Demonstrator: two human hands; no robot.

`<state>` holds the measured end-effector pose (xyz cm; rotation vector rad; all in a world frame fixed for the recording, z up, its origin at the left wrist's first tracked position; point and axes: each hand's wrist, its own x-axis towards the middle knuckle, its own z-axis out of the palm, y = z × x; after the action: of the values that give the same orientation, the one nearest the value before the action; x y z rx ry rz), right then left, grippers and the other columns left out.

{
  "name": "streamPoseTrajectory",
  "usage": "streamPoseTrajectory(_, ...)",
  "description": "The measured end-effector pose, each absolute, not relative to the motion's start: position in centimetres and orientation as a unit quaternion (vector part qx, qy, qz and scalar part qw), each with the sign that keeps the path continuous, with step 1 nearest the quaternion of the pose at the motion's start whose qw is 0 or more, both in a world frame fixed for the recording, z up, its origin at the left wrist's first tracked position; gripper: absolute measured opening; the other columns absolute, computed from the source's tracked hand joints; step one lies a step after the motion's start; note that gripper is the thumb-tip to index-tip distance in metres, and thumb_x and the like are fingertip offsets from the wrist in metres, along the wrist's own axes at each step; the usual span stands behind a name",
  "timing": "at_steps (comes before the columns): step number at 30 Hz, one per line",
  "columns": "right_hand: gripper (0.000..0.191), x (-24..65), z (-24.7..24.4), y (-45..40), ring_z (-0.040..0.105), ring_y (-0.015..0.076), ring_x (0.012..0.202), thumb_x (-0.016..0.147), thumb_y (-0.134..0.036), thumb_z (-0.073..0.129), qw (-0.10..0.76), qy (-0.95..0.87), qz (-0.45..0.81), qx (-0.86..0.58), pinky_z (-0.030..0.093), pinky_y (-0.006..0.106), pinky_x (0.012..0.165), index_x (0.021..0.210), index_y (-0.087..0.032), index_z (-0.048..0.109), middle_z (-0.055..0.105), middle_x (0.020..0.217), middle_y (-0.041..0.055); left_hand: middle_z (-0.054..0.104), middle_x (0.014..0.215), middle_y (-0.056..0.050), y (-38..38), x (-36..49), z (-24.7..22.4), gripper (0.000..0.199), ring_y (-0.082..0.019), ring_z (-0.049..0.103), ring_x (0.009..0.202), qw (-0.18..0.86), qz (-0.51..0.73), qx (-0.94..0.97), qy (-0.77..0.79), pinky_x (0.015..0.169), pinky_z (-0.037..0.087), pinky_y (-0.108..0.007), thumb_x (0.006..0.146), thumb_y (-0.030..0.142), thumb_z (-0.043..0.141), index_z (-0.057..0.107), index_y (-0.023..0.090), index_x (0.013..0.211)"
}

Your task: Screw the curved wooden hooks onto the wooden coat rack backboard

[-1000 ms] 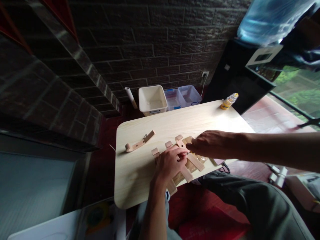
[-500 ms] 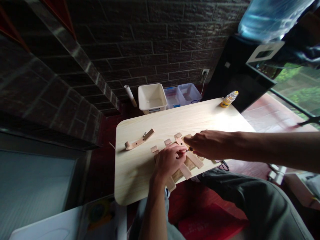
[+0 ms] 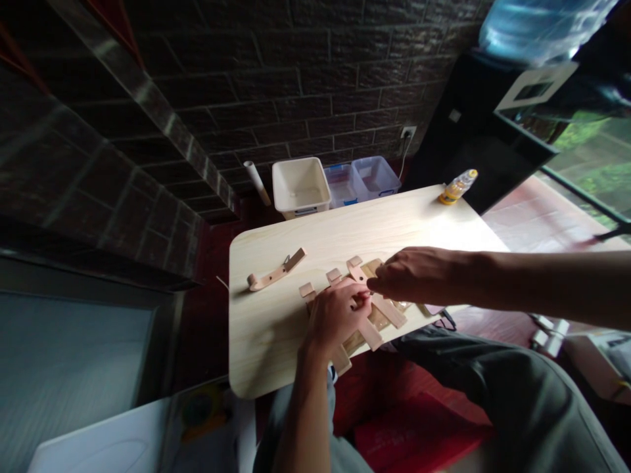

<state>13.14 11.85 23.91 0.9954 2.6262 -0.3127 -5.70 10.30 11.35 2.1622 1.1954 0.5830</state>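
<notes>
Head view shows the left hand (image 3: pixel 338 310) on wooden pieces (image 3: pixel 389 311), the right hand (image 3: pixel 405 274) just beside; fingers curl on both, their grip too hidden to tell.

Wooden pieces (image 3: pixel 389 311) partly hidden by left hand (image 3: pixel 338 313), blue bottle (image 3: pixel 539 29) cropped above

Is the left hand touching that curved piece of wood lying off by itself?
Apart: the head view shows bare tabletop between the left hand and the lone curved piece of wood.
</notes>
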Motion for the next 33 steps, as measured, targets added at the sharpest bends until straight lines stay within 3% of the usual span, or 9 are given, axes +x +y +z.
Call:
streamPoseTrajectory(8,0.027,13.2,23.7,11.5,0.063,0.0149,0.063,0.097,-0.009,0.049,0.169,0.921,-0.071,0.344,0.032,0.028,0.053,0.12,-0.013,0.063,0.073,0.085,0.0075,0.076,0.09,0.002,10.4,-5.6,11.2,0.02,-0.013,0.068,0.081,0.306,0.236,0.806,0.45,0.077,0.049,-0.022,0.085,0.017,0.067,0.079,0.028,0.097)
streamPoseTrajectory(14,0.017,13.0,24.2,11.9,0.064,0.0177,0.067,0.096,-0.008,0.053,0.191,0.936,-0.048,0.293,0.035,0.03,0.058,0.1,-0.015,0.069,0.071,0.079,0.0065,0.076,0.095,0.001,10.5,-5.6,11.0,0.016,-0.016,0.068,0.087,0.286,0.211,0.817,0.455,0.075,0.047,-0.024,0.085,0.018,0.066,0.077,0.026,0.093)
streamPoseTrajectory(20,0.024,11.9,24.6,11.4,0.066,0.0192,0.073,0.098,-0.005,0.049,0.228,0.922,-0.058,0.307,0.039,0.031,0.062,0.1,-0.014,0.071,0.074,0.086,0.0091,0.076,0.098,0.0,10.6,-5.6,10.9,0.016,-0.015,0.068,0.088,0.309,0.217,0.815,0.44,0.079,0.047,-0.022,0.086,0.016,0.063,0.075,0.025,0.09)
streamPoseTrajectory(27,0.02,11.3,24.4,10.5,0.066,0.0183,0.069,0.093,-0.002,0.054,0.191,0.919,-0.062,0.341,0.034,0.03,0.058,0.088,-0.012,0.07,0.071,0.073,0.0082,0.073,0.087,0.001,10.6,-5.6,11.4,0.015,-0.013,0.064,0.077,0.321,0.214,0.808,0.445,0.069,0.042,-0.022,0.084,0.013,0.062,0.073,0.022,0.08)
streamPoseTrajectory(33,0.018,11.7,24.0,10.2,0.061,0.0147,0.062,0.095,-0.003,0.053,0.191,0.909,-0.057,0.366,0.029,0.029,0.055,0.088,-0.013,0.068,0.07,0.071,0.0057,0.074,0.09,0.002,10.6,-5.7,11.3,0.013,-0.013,0.064,0.08,0.333,0.225,0.801,0.444,0.068,0.041,-0.023,0.086,0.017,0.062,0.072,0.023,0.08)
